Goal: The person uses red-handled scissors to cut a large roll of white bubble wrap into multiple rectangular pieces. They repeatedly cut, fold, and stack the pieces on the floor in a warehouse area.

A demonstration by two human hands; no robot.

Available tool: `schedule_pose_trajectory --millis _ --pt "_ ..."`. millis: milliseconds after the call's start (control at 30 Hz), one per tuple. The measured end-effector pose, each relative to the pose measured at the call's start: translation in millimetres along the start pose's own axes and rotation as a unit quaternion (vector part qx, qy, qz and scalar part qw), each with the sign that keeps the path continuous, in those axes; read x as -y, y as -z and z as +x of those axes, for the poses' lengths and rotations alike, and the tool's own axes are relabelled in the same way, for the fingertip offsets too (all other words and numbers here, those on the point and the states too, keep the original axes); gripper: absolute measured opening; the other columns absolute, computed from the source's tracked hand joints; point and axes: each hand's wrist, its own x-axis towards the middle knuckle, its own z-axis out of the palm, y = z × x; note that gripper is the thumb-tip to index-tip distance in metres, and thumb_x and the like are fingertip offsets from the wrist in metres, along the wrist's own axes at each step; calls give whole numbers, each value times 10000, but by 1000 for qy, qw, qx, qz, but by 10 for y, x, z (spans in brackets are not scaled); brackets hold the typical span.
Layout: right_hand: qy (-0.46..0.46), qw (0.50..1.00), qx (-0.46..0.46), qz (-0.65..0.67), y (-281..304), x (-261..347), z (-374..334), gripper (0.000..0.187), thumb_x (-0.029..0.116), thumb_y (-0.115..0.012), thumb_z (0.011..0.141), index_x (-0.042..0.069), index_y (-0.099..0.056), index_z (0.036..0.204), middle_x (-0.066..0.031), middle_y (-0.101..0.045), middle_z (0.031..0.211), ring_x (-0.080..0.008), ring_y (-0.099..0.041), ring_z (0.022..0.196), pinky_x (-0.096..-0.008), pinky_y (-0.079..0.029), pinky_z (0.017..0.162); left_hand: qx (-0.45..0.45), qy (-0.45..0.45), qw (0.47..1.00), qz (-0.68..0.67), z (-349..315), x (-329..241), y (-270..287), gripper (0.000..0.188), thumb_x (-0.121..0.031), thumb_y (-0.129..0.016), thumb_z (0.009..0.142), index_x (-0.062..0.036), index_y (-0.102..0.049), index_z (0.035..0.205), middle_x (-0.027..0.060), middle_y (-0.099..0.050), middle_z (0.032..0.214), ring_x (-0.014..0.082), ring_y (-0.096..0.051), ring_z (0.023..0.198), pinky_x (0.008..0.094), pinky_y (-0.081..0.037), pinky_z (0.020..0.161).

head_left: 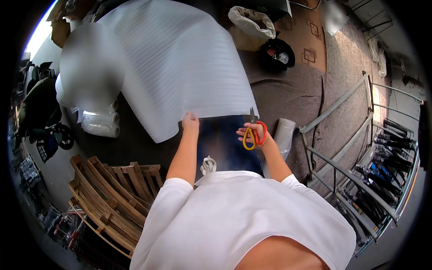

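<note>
A wide white foam sheet (180,58) with fine ribs stretches away in front of me, its near edge running across in front of my body. My left hand (191,120) is closed on that edge, toward its left part. In my right hand (257,134) is a pair of scissors (249,138) with one red and one yellow handle. The fingers sit around and through the handles. Its dark blades point away from me, at the sheet's near right corner; whether they touch the foam I cannot tell.
Wooden pallets (105,202) lie at the lower left. Clear-wrapped rolls (101,123) are at the left, and another wrapped roll (284,135) is beside my right forearm. A metal frame (335,166) stands at right. Beyond are a black bucket (288,47) and a white sack (245,27).
</note>
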Motion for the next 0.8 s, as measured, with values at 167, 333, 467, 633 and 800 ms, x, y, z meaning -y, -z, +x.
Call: schedule_pose_trajectory --millis 167,333,467,633,800 --pt "28 975 74 -206 -450 -448 -74 359 417 -452 842 91 -590 902 -44 -469 768 -148 -450 704 -268 -402 665 -11 -84 979 183 624 -1274 118 122 -159 -568 826 -80 -539 915 38 -540 808 167 -517 700 325 -449 593" --pt "11 959 146 -243 -720 -686 84 269 252 -483 827 13 -546 932 -77 -490 679 -149 -467 597 -269 -405 566 23 -61 984 163 -140 -1421 -172 89 -143 -590 812 -64 -561 840 30 -534 734 130 -479 618 242 -370 506" --pt "-27 961 196 -193 -773 -971 248 237 45 -465 765 -28 -507 987 -135 -543 665 -217 -565 610 -303 -479 537 149 -1 970 193 -394 -1116 -68 71 -91 -613 786 -44 -565 807 44 -549 727 144 -506 632 243 -427 552" --pt "-25 948 220 -229 -730 -968 143 419 -16 -475 744 52 -395 1150 -133 -541 874 -191 -558 801 -297 -469 657 198 45 954 219 -490 -809 -6 82 -64 -619 774 -23 -560 812 66 -577 771 173 -553 700 285 -496 646" --pt "31 969 167 -182 -847 -1097 303 377 -6 -504 714 71 -437 1077 -82 -529 809 -160 -558 731 -262 -438 591 197 26 948 248 -676 -472 47 109 -81 -651 746 -52 -562 802 28 -555 708 151 -537 678 271 -464 598"
